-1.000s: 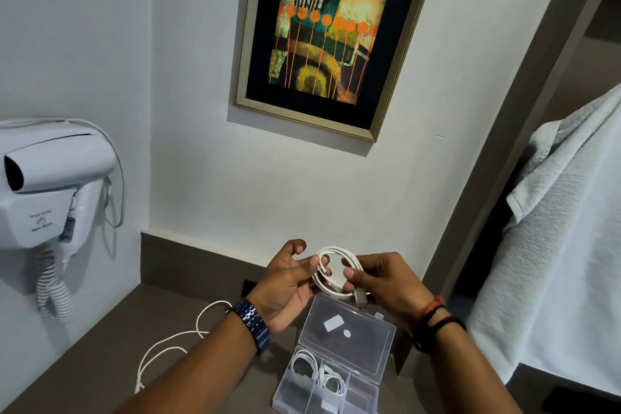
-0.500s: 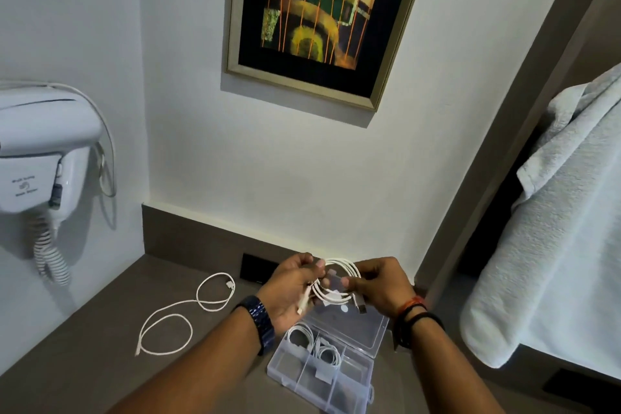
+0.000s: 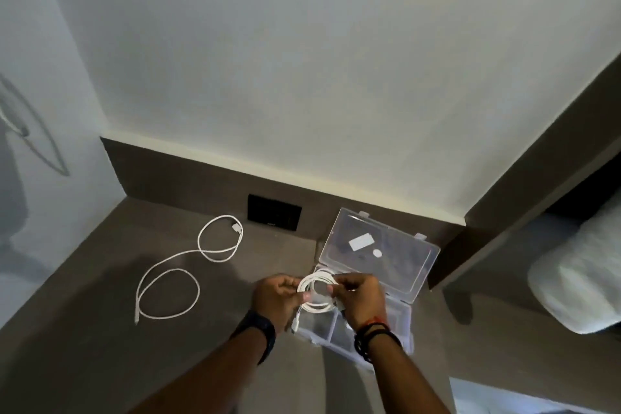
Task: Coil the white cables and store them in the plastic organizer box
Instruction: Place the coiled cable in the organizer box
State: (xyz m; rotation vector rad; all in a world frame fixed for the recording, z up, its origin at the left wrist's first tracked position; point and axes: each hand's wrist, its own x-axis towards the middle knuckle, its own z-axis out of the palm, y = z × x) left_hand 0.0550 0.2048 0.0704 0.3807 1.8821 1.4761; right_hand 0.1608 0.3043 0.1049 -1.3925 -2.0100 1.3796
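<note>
A coiled white cable (image 3: 314, 282) hangs between my two hands, just above the clear plastic organizer box (image 3: 401, 323). My left hand (image 3: 274, 296) pinches the coil's left side, and one plug end dangles below it. My right hand (image 3: 361, 296) grips the coil's right side and hides part of the box's compartments. The box lid (image 3: 396, 265) stands open, leaning back toward the wall. A second white cable (image 3: 174, 279) lies loose in two wide loops on the brown counter (image 3: 100, 329) to the left.
A dark socket plate (image 3: 274, 217) sits in the counter's back upstand. White walls close the corner at left and behind. A white towel (image 3: 578, 276) hangs at the right beyond a brown frame post (image 3: 524, 178).
The view has tilted down, so the picture and hair dryer have left the frame. My hands have carried the coil lower, over the box's compartments.
</note>
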